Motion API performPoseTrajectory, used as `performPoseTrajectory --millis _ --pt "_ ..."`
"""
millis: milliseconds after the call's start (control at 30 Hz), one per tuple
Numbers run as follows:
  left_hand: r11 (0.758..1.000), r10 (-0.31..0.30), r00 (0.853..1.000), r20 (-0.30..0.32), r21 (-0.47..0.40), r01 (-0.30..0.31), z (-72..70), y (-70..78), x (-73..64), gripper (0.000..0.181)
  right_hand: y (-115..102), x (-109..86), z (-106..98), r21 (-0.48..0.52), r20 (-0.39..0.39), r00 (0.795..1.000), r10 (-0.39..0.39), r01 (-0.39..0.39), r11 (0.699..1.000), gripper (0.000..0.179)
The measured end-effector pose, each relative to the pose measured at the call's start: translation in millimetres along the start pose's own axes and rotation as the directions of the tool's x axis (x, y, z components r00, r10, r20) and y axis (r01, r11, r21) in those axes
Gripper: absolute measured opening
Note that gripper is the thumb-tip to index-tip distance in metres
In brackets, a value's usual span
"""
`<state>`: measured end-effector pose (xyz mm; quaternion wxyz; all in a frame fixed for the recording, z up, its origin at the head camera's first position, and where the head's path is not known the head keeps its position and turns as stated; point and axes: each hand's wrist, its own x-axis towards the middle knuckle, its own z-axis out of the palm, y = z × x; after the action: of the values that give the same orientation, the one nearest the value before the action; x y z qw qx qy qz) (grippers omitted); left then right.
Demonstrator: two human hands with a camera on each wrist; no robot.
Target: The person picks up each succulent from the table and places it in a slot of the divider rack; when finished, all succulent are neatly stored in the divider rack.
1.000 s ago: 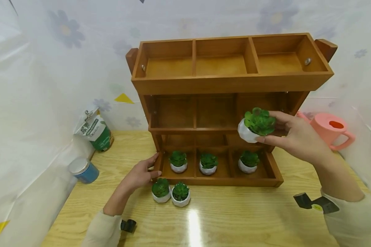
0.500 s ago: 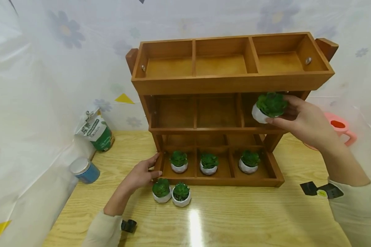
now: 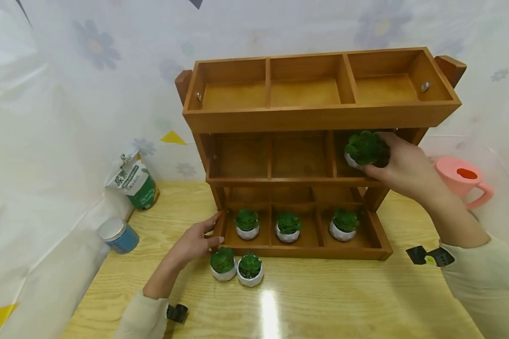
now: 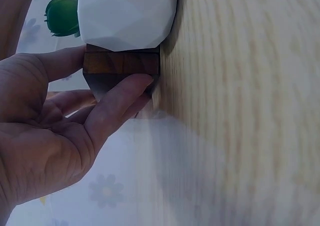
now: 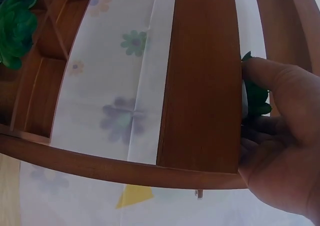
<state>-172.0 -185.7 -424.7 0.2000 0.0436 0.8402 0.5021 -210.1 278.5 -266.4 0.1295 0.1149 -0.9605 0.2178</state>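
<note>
My right hand [image 3: 407,165] holds a potted succulent [image 3: 365,147] by its white pot, within the right compartment of the middle tier. In the right wrist view the front board hides most of that succulent [image 5: 257,97]. At the lower left, my left hand [image 3: 194,241] grips the end of the bottom tier of the wooden shelf [image 3: 322,117]. The left wrist view has the thumb and fingers of the left hand [image 4: 55,121] on either side of the shelf's corner [image 4: 120,62], close beside a white pot [image 4: 127,16].
On the bottom tier sit potted succulents [image 3: 247,223], one per compartment. Two more pots [image 3: 250,270] stand on the wooden table [image 3: 322,296] in front. A pink watering can [image 3: 458,176] is at the right; a green-white bag [image 3: 135,183] and blue jar [image 3: 120,235] are at the left.
My right hand has carried the succulent right and up from in front of the middle tier, then into its right compartment. The left hand has stayed on the shelf's end.
</note>
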Motion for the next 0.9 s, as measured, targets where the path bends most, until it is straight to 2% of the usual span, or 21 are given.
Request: performPoseTrajectory --millis 367,567,900 --pt "1.000 -0.002 1.000 0.005 -0.014 0.002 0.6 0.7 -0.5 0.073 -3 -2.1 0 -0.030 -0.019 1.000 0.000 -0.001 1.000 0.082" --pt "1.000 -0.005 1.000 0.002 -0.016 0.005 0.8 2.2 -1.9 0.073 -2 -7.8 -4 0.020 -0.007 1.000 0.011 -0.011 1.000 0.078" --pt "0.999 -0.029 1.000 -0.009 -0.021 0.029 1.9 -0.9 0.0 0.074 -7 -30.4 -11 0.101 0.053 0.999 0.009 -0.014 0.995 0.085"
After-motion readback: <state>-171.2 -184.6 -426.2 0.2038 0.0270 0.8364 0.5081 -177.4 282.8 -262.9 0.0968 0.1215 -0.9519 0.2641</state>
